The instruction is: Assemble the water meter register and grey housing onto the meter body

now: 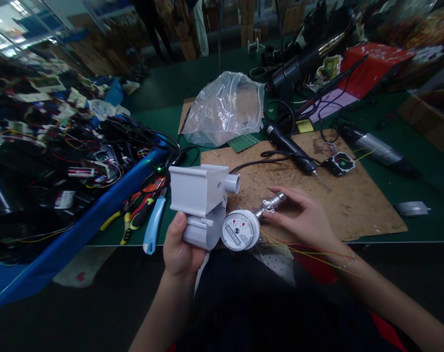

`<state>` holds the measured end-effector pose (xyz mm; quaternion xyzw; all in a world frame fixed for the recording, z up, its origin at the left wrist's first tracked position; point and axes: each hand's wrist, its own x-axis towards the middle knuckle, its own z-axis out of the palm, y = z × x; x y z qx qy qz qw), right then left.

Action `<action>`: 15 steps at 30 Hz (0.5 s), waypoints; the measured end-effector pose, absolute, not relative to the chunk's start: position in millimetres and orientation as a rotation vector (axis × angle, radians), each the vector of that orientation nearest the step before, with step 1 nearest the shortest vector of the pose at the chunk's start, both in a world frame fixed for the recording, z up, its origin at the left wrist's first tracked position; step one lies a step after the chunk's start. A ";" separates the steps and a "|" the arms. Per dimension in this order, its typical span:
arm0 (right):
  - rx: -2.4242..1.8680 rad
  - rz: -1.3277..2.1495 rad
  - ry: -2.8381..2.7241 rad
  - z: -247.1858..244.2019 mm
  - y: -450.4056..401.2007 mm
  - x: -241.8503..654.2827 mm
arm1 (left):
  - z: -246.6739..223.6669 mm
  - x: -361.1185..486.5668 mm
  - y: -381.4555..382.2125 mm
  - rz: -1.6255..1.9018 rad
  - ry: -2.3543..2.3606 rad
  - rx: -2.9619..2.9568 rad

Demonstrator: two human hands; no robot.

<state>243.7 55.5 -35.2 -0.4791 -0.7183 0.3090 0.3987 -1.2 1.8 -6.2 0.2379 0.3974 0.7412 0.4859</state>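
My left hand (181, 249) is closed around the lower part of a white plastic housing (198, 193), which has a short round spout on its right side. In my right hand (306, 217), thumb and fingers grip the metal pipe fitting of a water meter (239, 230). The meter's round white dial, with red pointers and a counter window, faces up beside the housing. Whether the two parts touch, I cannot tell. Thin red and yellow wires (302, 249) trail from the meter under my right wrist.
A brown board (368, 205) lies on the green bench, bearing an electric screwdriver (291, 149) and a small black module (338, 164). Behind are a clear plastic bag (225, 110) and a green circuit board (243, 142). Pliers (126, 225), a light-blue-handled tool (155, 225) and a blue-edged bin (108, 203) are left.
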 end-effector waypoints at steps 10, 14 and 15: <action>-1.306 0.824 -1.810 -42.7 59.2 244.3 | -2.1 -14.4 14.9 1.502 1.092 0.465; -1.328 0.844 -1.825 -44.6 61.0 244.6 | -3.4 -16.3 9.1 1.595 1.184 0.509; -1.331 0.840 -1.835 -44.6 61.4 244.7 | -2.8 -16.2 6.3 1.626 1.212 0.578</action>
